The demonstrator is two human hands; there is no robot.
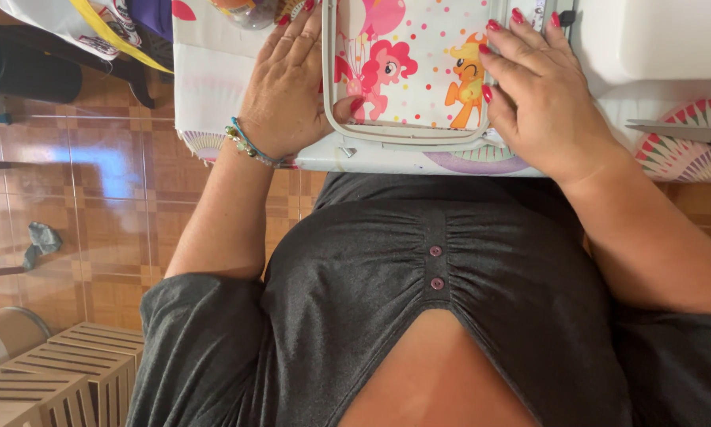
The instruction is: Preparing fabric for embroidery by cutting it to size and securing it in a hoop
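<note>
Both hands press flat on a white embroidery hoop (407,130) stretched over cartoon-pony fabric (419,63) at the table's near edge. The left hand (288,87) (beaded bracelet on its wrist) lies spread along the hoop's left side, the right hand (533,95) spread on its right side. Scissors (680,133) lie to the right.

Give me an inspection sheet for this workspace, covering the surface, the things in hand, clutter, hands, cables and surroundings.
Surface: table under a pale patterned cover with fan shapes.
Things in hand: rounded grey hoop frame lying on cartoon pony fabric, white with coloured dots.
Clutter: scissors on the table at the picture's right edge; a white machine body behind; bags at the top left corner.
Hands: left hand flat on the frame's left side, beaded bracelet at the wrist; right hand flat on the frame's right side. Both open, pressing, not gripping.
Cables: nothing seen.
Surroundings: glossy brown tile floor; slatted wooden crates at lower left.
</note>
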